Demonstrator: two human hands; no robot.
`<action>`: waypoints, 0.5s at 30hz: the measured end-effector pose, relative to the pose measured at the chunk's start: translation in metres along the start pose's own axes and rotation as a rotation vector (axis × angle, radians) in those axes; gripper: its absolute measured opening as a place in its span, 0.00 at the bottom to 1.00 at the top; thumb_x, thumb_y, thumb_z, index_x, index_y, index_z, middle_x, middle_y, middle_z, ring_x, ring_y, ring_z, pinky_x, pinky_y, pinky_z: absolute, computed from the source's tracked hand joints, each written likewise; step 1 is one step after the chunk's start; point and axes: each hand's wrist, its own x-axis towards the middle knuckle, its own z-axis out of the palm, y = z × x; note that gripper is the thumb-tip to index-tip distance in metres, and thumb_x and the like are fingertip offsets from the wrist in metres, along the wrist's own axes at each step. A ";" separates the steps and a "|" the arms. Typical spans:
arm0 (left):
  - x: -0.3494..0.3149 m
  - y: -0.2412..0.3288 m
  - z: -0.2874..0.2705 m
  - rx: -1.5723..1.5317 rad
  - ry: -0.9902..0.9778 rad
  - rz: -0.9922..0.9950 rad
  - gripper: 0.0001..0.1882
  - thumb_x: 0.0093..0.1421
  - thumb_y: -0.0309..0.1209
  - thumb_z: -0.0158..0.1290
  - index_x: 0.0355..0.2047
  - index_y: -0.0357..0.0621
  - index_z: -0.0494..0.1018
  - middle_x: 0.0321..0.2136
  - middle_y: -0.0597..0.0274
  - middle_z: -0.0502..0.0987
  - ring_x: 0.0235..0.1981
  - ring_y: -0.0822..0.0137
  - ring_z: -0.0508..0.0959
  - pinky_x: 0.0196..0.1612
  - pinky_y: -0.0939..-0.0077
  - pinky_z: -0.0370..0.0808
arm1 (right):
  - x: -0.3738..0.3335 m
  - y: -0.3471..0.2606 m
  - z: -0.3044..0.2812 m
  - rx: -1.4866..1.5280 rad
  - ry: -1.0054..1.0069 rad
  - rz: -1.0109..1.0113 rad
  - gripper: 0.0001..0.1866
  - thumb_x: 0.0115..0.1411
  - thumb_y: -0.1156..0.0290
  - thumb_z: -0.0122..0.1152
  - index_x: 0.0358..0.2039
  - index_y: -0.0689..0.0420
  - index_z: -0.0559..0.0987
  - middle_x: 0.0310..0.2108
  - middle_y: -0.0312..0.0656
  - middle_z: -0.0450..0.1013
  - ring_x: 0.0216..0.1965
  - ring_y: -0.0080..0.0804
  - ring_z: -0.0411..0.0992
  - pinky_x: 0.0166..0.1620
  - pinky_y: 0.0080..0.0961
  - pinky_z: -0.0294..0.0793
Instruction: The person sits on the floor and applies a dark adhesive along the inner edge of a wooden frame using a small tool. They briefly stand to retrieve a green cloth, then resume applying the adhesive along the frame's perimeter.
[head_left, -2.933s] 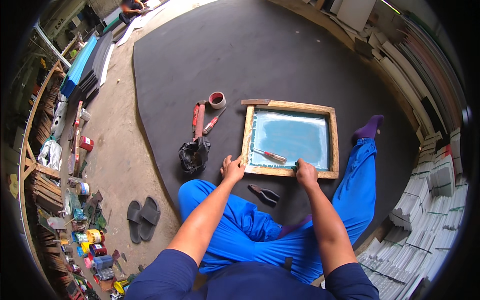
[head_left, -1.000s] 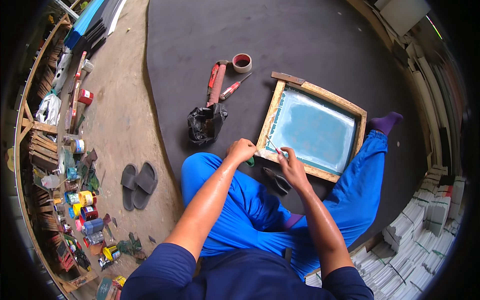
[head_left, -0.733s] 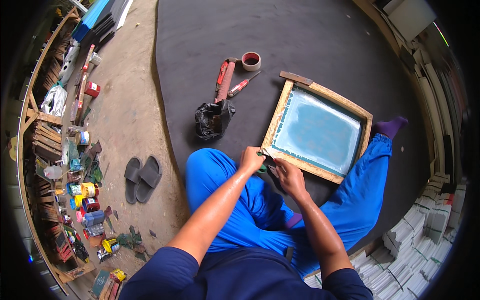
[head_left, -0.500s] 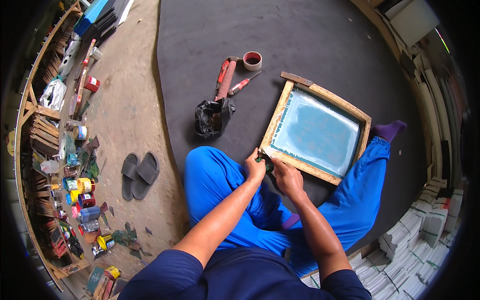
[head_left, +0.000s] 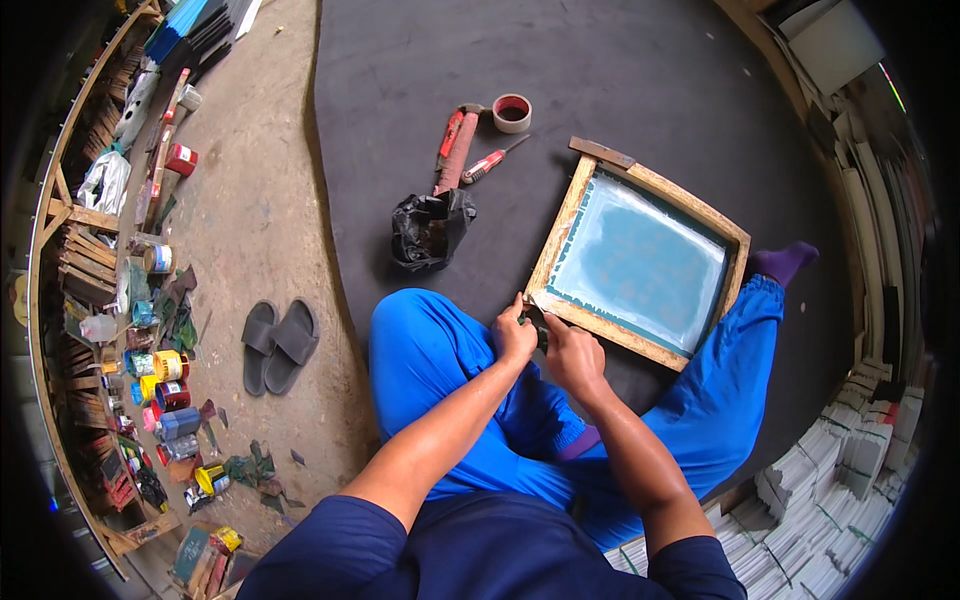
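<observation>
A wooden screen-printing frame (head_left: pixel 625 338) with teal mesh (head_left: pixel 640 260) lies tilted in front of me, its mesh whitish toward the borders. Both hands meet at its near left corner. My left hand (head_left: pixel 514 335) is closed there, thumb and fingers pinched against the corner. My right hand (head_left: pixel 575 356) is closed just to the right, with its index finger stretched toward the same corner. Between the hands shows a small dark green thing (head_left: pixel 543 338), mostly hidden by the fingers. A whitish scrap (head_left: pixel 541 298) sits at the corner by the fingertips.
Beyond my left knee lie a black plastic bag (head_left: pixel 430 230), a hammer with a wrapped handle (head_left: pixel 457 152), a red-handled screwdriver (head_left: pixel 484 165) and a tape roll (head_left: pixel 512 113). Grey slippers (head_left: pixel 280 347) and paint cans (head_left: pixel 171 365) are at left; paper stacks (head_left: pixel 830 480) at right.
The view has shifted slightly. My hands stay at the frame's corner, the left fingers now higher against it, and the green thing shows more between the hands.
</observation>
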 end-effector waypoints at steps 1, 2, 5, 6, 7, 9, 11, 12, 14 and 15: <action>-0.001 0.000 0.000 0.008 0.002 0.007 0.31 0.51 0.19 0.55 0.59 0.40 0.73 0.41 0.47 0.83 0.43 0.48 0.82 0.49 0.60 0.77 | -0.003 -0.002 -0.002 -0.017 -0.013 0.008 0.22 0.61 0.66 0.55 0.57 0.43 0.78 0.30 0.51 0.78 0.26 0.51 0.79 0.29 0.47 0.78; -0.003 -0.001 0.000 0.016 0.003 0.014 0.31 0.51 0.19 0.54 0.59 0.40 0.73 0.40 0.47 0.83 0.43 0.48 0.82 0.49 0.60 0.77 | -0.003 -0.004 -0.004 -0.036 -0.025 0.012 0.20 0.62 0.65 0.55 0.56 0.44 0.79 0.29 0.51 0.78 0.26 0.52 0.79 0.29 0.47 0.78; -0.002 0.002 0.000 0.031 0.019 0.021 0.31 0.51 0.18 0.53 0.59 0.39 0.73 0.40 0.47 0.83 0.42 0.47 0.82 0.48 0.59 0.77 | -0.004 -0.004 -0.003 -0.067 -0.013 -0.001 0.19 0.63 0.63 0.56 0.54 0.44 0.80 0.27 0.51 0.77 0.26 0.53 0.78 0.30 0.47 0.77; -0.003 0.003 0.000 0.037 0.015 0.016 0.31 0.51 0.18 0.53 0.59 0.39 0.73 0.40 0.47 0.83 0.42 0.47 0.82 0.48 0.59 0.77 | -0.004 -0.001 -0.001 -0.034 0.007 -0.003 0.19 0.63 0.64 0.57 0.54 0.44 0.80 0.26 0.51 0.77 0.25 0.53 0.78 0.29 0.48 0.77; -0.002 0.005 -0.001 0.043 0.014 0.010 0.31 0.51 0.18 0.53 0.59 0.39 0.73 0.40 0.47 0.83 0.42 0.47 0.82 0.48 0.59 0.77 | -0.003 0.001 -0.001 -0.001 0.029 -0.007 0.19 0.62 0.64 0.58 0.54 0.44 0.80 0.25 0.50 0.76 0.25 0.52 0.78 0.29 0.48 0.76; -0.002 0.006 -0.001 0.051 0.013 0.008 0.30 0.52 0.18 0.53 0.59 0.39 0.73 0.41 0.46 0.83 0.42 0.50 0.82 0.48 0.62 0.77 | -0.004 0.002 -0.003 0.027 -0.011 0.010 0.19 0.62 0.64 0.58 0.54 0.45 0.80 0.28 0.51 0.77 0.28 0.53 0.78 0.32 0.47 0.77; -0.001 0.004 -0.003 0.063 0.011 0.018 0.30 0.53 0.17 0.54 0.60 0.38 0.72 0.42 0.46 0.83 0.42 0.56 0.84 0.46 0.69 0.77 | -0.001 -0.006 -0.014 0.060 -0.080 0.060 0.18 0.63 0.65 0.59 0.53 0.48 0.81 0.33 0.52 0.80 0.33 0.53 0.80 0.38 0.46 0.79; -0.001 0.003 -0.004 0.057 0.004 0.009 0.30 0.54 0.17 0.54 0.60 0.38 0.72 0.43 0.46 0.83 0.43 0.55 0.84 0.47 0.69 0.76 | 0.000 -0.003 -0.011 0.181 -0.071 0.104 0.17 0.63 0.66 0.60 0.52 0.49 0.82 0.36 0.52 0.80 0.36 0.53 0.80 0.40 0.45 0.79; 0.000 0.003 -0.002 0.038 -0.014 -0.005 0.30 0.54 0.16 0.53 0.60 0.39 0.72 0.44 0.45 0.82 0.45 0.55 0.83 0.49 0.70 0.76 | 0.006 0.016 0.006 0.528 0.042 0.072 0.16 0.62 0.68 0.61 0.51 0.52 0.83 0.44 0.53 0.80 0.42 0.52 0.80 0.47 0.39 0.78; 0.001 0.003 0.000 0.016 0.005 0.021 0.30 0.53 0.17 0.53 0.59 0.38 0.73 0.43 0.46 0.82 0.44 0.53 0.83 0.49 0.67 0.76 | 0.004 0.029 0.018 0.497 0.041 0.066 0.16 0.62 0.68 0.61 0.51 0.51 0.83 0.42 0.53 0.80 0.40 0.52 0.80 0.45 0.40 0.79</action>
